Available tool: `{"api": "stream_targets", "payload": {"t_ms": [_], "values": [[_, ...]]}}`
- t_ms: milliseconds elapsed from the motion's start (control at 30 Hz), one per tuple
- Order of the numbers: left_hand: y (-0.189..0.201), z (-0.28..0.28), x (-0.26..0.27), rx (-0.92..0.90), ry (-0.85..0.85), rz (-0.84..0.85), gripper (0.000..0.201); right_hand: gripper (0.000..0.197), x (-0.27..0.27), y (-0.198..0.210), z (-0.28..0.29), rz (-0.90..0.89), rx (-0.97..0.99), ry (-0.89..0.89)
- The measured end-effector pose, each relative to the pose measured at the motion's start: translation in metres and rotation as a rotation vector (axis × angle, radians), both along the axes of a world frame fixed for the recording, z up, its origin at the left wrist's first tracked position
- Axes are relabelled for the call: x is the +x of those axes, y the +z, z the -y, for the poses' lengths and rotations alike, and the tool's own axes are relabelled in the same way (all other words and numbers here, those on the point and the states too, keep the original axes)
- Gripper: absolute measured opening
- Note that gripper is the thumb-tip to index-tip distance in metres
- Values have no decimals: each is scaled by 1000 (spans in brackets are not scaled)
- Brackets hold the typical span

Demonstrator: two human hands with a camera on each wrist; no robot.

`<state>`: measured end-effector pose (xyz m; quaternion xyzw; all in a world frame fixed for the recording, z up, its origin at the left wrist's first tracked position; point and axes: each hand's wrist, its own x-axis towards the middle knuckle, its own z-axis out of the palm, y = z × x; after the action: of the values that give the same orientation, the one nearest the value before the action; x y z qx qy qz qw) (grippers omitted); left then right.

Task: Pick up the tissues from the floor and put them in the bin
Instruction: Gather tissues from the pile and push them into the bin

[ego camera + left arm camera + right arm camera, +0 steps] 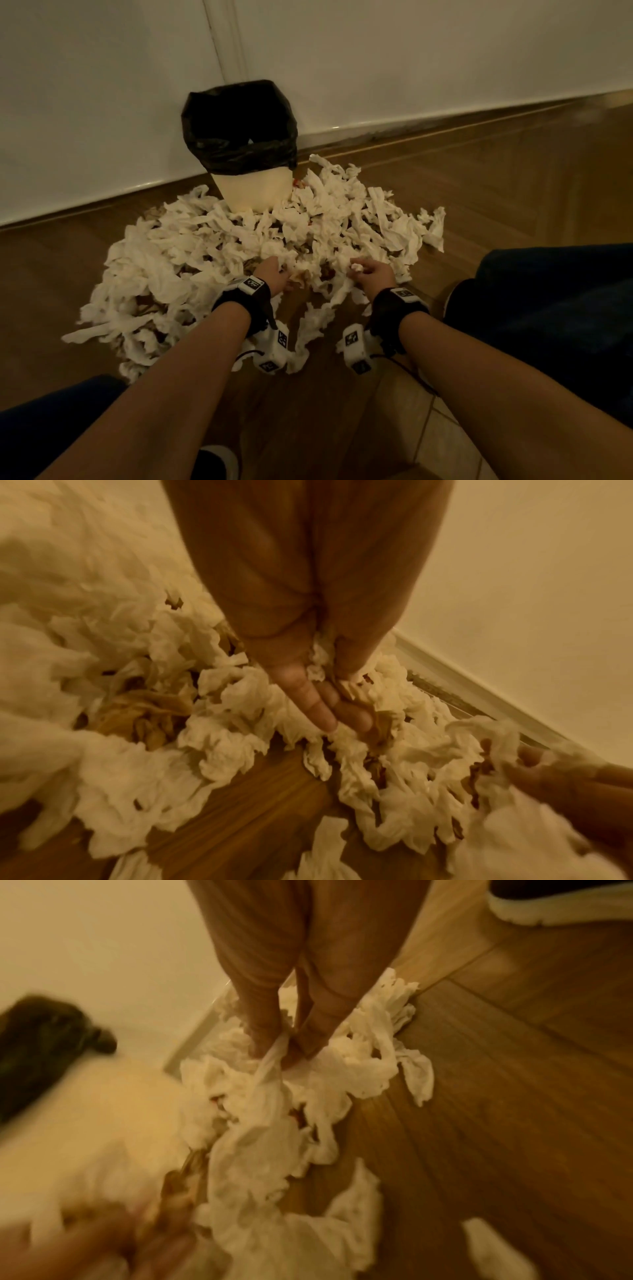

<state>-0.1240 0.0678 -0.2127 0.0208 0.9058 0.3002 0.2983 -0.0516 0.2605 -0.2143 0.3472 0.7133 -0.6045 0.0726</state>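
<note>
**Both hands in the heap, bin nearly bare**

The right hand [371, 274] has its fingers curled round a wad of tissue; in the right wrist view the fingertips [291, 1053] pinch a twisted strand that trails down into the heap. The left hand [274, 274] lies lower in the tissues [239, 240]. Its wrist view shows fingers [318, 710] held nearly straight and pressed into the paper, with a scrap caught between thumb and palm; whether that amounts to a real hold, I cannot tell.

The tissues spread over the wooden floor [513, 192] in one broad pile, reaching from the foot of the bin [253, 188] out to the person's knees, with loose pieces to the right. The bin stands against the wall [411, 61], lined with a black bag [239, 137]. Only a small pale fleck shows inside it, so by my reckoning the job has scarcely begun: nearly the whole heap is still on the floor, and the handful in the right hand has yet to be lifted clear and carried over.

The head view alone gives the bin's opening and the full reach of the pile. The left wrist view reveals brownish scraps mixed among the white, and the right hand at its lower right edge. The right wrist view, blurred, shows the pinch closely, plus a shoe [548, 909] at its top right corner.
</note>
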Motion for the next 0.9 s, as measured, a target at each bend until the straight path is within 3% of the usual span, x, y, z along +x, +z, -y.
{"api": "stream_targets", "payload": {"t_ms": [167,333,467,600,700,833,900], "values": [[9,5,-7,29,5,-1,35,43,-9,17,-3,-80,-505,-280],[27,6,-9,176,90,50,41,47,-10,36,-4,-95,-794,-378],[47,1,-11,286,213,8,27,45,-15,54,-1,-135,-915,-416],[69,-1,-15,584,434,151,71,43,-27,77,1,-199,-946,-401],[83,1,-19,725,529,131,57,40,-36,96,2,-254,-963,-357],[108,3,-27,580,415,-71,41,21,-49,122,4,-318,-958,-302],[127,5,-35,618,349,-155,36,18,-58,137,6,-343,-941,-263]]}}
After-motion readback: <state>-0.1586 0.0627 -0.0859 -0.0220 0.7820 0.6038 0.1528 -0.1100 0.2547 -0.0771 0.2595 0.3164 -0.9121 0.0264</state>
